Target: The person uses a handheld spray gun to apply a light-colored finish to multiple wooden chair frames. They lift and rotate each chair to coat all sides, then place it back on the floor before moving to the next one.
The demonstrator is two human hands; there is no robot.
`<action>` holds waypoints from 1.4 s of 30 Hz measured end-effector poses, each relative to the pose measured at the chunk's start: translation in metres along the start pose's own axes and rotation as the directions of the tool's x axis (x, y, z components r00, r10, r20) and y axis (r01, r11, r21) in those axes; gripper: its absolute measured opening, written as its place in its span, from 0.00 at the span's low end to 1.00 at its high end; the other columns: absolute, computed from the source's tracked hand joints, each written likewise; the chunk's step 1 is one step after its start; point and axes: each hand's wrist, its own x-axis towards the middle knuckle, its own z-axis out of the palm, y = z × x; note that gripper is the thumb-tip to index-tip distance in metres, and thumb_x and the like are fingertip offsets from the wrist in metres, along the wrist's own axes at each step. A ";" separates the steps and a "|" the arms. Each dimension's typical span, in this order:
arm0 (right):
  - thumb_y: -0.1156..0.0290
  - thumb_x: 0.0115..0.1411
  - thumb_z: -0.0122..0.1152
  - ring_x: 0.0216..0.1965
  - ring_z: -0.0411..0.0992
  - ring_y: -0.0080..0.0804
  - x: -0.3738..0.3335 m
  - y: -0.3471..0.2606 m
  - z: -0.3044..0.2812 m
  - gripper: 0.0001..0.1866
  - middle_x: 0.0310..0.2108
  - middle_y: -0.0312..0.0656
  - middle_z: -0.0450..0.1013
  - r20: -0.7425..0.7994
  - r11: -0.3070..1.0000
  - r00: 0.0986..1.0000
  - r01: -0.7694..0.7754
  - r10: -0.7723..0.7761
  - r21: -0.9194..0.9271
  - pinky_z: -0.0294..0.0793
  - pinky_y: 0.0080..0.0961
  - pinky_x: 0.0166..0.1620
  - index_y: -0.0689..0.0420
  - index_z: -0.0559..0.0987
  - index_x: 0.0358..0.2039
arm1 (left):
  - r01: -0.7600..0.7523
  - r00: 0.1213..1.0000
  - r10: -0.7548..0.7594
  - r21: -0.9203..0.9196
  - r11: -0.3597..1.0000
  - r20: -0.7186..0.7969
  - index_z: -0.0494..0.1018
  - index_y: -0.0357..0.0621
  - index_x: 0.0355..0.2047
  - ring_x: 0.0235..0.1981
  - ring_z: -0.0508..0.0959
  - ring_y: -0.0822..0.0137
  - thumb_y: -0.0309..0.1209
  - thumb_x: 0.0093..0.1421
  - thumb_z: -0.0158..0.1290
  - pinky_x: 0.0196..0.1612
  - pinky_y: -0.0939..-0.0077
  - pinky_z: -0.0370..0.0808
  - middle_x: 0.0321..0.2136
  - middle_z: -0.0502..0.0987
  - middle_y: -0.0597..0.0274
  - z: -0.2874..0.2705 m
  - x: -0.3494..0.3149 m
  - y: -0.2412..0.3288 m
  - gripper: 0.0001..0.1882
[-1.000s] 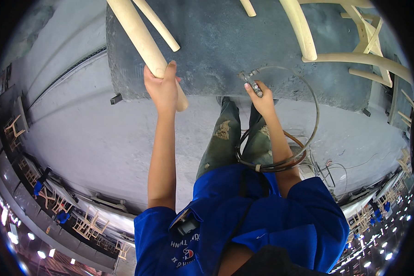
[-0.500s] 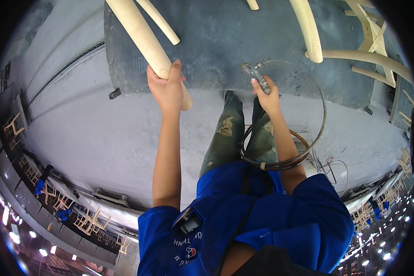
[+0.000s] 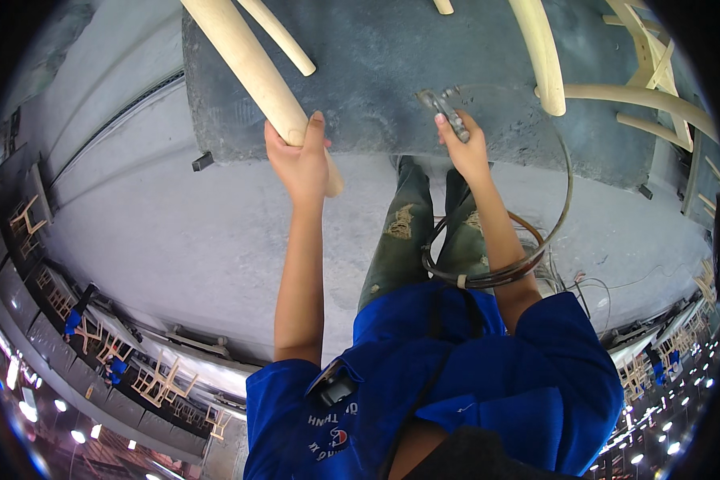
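My left hand [image 3: 298, 166] is closed around the near end of a thick, rounded pale wooden chair leg [image 3: 244, 70], which slants away to the upper left. Another pale wooden end [image 3: 334, 182] shows just below that hand; whether it belongs to the same piece I cannot tell. In my right hand [image 3: 467, 150] is a slim metal air gun [image 3: 442, 110], its front end blurred and pointing away to the left above the dark table. From it a thin hose [image 3: 569, 188] loops right and down to coils around my right forearm.
The dark grey tabletop [image 3: 368, 96] ends just beyond my legs. A thinner wooden bar [image 3: 278, 36] lies left, a curved wooden piece [image 3: 542, 60] right, and a wooden chair frame [image 3: 652, 68] at far right. Chairs [image 3: 160, 380] and people stand in the background.
My left hand and the chair leg's near end have shifted slightly right and nearer. The air gun's front end has tipped a little farther away, and the hose has swung slightly.
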 end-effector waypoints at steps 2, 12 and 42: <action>0.53 0.65 0.65 0.24 0.67 0.17 0.002 -0.007 0.009 0.22 0.21 0.31 0.70 -0.029 0.998 0.997 0.066 -0.065 0.024 0.66 0.19 0.30 0.63 0.79 0.42 | 0.001 1.000 -0.001 -0.025 1.000 -0.002 0.67 0.37 0.41 0.21 0.76 0.70 0.31 0.59 0.63 0.26 0.75 0.72 0.26 0.75 0.59 -0.001 0.000 -0.001 0.17; 0.50 0.63 0.67 0.32 0.74 0.26 -0.002 -0.018 -0.009 0.26 0.30 0.41 0.77 0.090 0.990 0.986 0.136 -0.139 0.040 0.73 0.26 0.38 0.63 0.80 0.47 | -0.003 1.000 0.002 -0.030 1.000 -0.030 0.67 0.37 0.42 0.21 0.75 0.70 0.30 0.59 0.62 0.27 0.75 0.72 0.26 0.75 0.59 -0.010 -0.007 0.009 0.17; 0.53 0.64 0.66 0.22 0.67 0.17 -0.043 -0.086 0.055 0.24 0.21 0.31 0.71 0.136 0.972 0.991 -0.023 -0.009 0.234 0.66 0.19 0.27 0.64 0.79 0.44 | -0.033 0.999 0.032 -0.015 0.999 -0.033 0.69 0.35 0.46 0.21 0.75 0.71 0.32 0.58 0.63 0.26 0.75 0.72 0.25 0.75 0.60 -0.052 -0.004 0.068 0.20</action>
